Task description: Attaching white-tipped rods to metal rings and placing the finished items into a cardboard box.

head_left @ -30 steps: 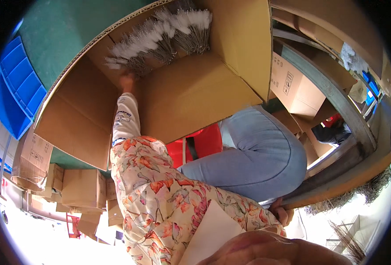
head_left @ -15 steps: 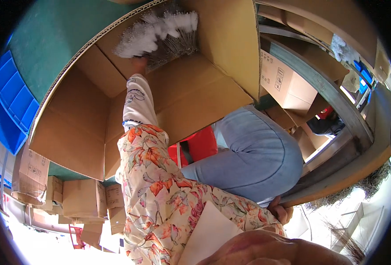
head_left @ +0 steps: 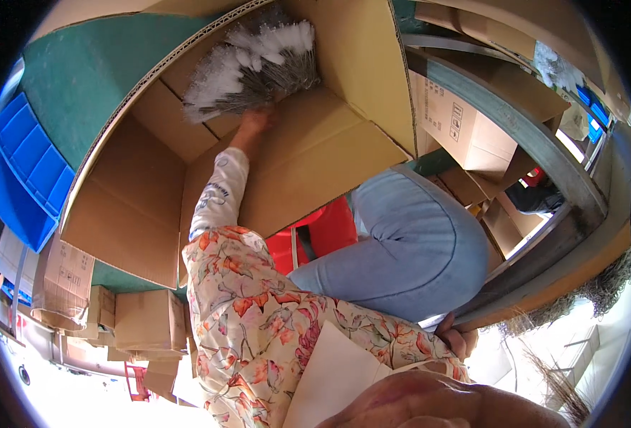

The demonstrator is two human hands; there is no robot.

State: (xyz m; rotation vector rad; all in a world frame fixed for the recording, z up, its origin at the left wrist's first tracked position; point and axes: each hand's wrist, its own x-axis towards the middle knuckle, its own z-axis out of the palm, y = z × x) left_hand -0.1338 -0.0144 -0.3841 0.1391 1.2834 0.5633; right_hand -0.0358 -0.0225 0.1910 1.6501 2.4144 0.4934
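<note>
My left hand (head_left: pixel 257 120) reaches deep into a large open cardboard box (head_left: pixel 315 153). Its fingers close around the wire ends of a bundle of thin wire brushes (head_left: pixel 255 64) with white bristle tips; the wires partly hide the fingertips. The brushes fan out against the box's far inner wall. Well to the right, my right hand (head_left: pixel 459 341) is curled at the rounded table edge (head_left: pixel 529 299), beside my floral sleeve. What its fingers hold, if anything, cannot be made out.
A blue plastic bin (head_left: pixel 27 167) stands left of the box. Several cartons (head_left: pixel 148 321) are stacked at lower left. A metal frame bar (head_left: pixel 522 118) runs along the right, with another carton (head_left: pixel 465 128) behind it. My bent knee (head_left: pixel 429 242) is beneath the box, near a red object (head_left: pixel 322 232).
My left hand has moved right and nearer inside the box, from the brushes' left side to their wire ends. The brushes now fan differently. My right hand stays at the table edge.
</note>
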